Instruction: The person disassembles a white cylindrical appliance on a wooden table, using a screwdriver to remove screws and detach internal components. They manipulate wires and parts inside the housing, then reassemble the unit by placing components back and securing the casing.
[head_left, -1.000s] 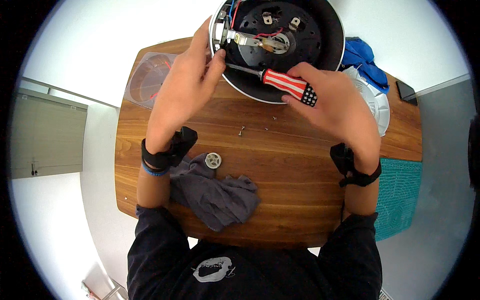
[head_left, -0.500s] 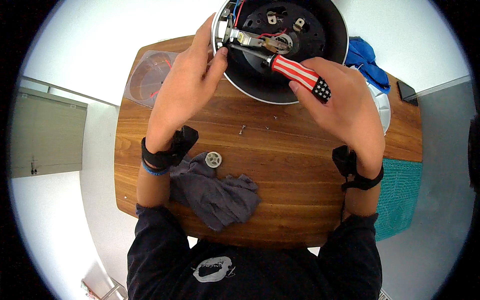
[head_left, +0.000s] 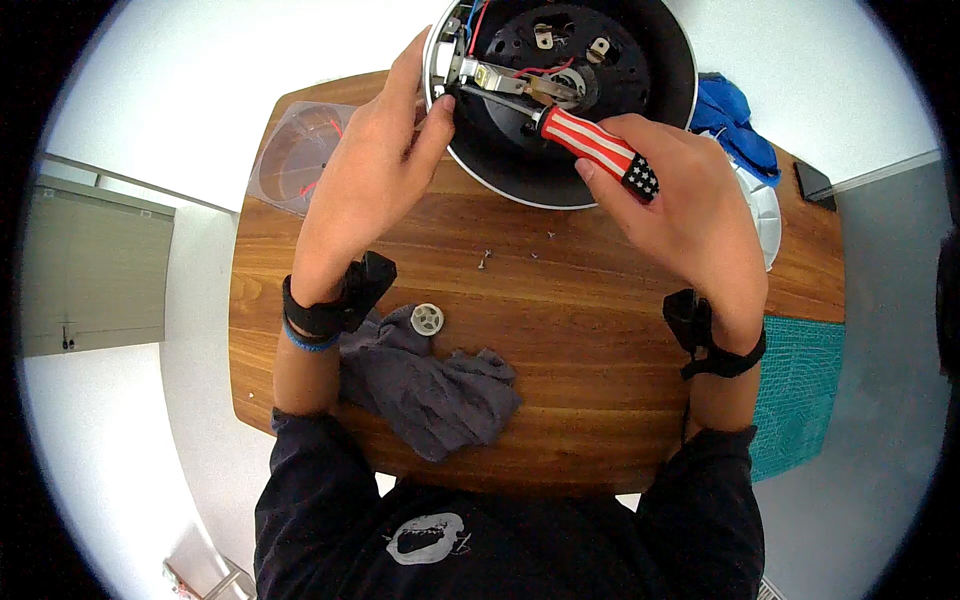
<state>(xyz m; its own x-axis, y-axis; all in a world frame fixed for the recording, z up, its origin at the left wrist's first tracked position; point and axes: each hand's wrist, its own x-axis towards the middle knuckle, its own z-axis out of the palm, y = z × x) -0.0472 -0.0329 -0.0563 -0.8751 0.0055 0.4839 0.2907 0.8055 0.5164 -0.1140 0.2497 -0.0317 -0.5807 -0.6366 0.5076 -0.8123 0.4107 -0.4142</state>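
Observation:
At the far side of the table, a round appliance housing [head_left: 540, 180], black inside with a pale rim, is tipped so that its inside faces me. My left hand [head_left: 370, 165] grips its left rim, thumb at the front edge and fingers behind. A metal bracket [head_left: 500, 78] with red and blue wires runs inward from that rim. My right hand [head_left: 695, 200] is wrapped around a screwdriver [head_left: 590, 142] with a red, white and black star-patterned handle. Its shaft points left, and the tip meets the housing's left side just below the bracket, near my left thumb.
Several small screws [head_left: 485, 262] lie mid-table. A grey cloth [head_left: 440, 400] and a small pale round knob [head_left: 427, 319] are nearer me. A clear plastic container [head_left: 290, 150] stands left; a blue cloth [head_left: 740, 125], a phone [head_left: 815, 186] and a green cutting mat [head_left: 800, 390] are right.
The screwdriver handle and my right hand have shifted very slightly left and up. My left hand and the housing stay in place.

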